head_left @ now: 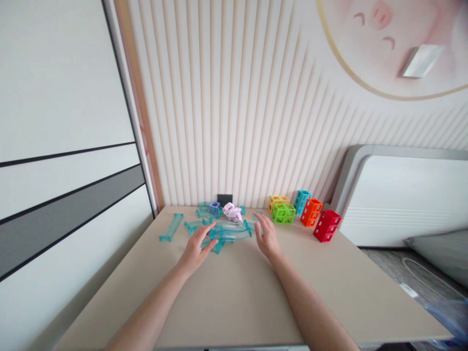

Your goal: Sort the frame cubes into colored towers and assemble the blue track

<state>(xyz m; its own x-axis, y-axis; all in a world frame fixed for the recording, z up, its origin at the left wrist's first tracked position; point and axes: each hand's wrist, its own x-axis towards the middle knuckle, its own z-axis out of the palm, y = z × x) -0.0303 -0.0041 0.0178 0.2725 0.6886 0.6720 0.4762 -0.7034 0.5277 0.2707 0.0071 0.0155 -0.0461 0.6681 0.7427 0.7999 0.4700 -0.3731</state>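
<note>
Teal track piece: a translucent trough between the two hands, over the far half of the counter; whether it is lifted is unclear.
Left hand: thumb and fingers about its left end; I cannot tell whether they grip.
Right hand: loosely spread beside its right end.
Likely feel: light, stiff plastic, smooth, perhaps slippery; thin edges might crack.
Best hold: probably the flared ends or long side rims.
</note>
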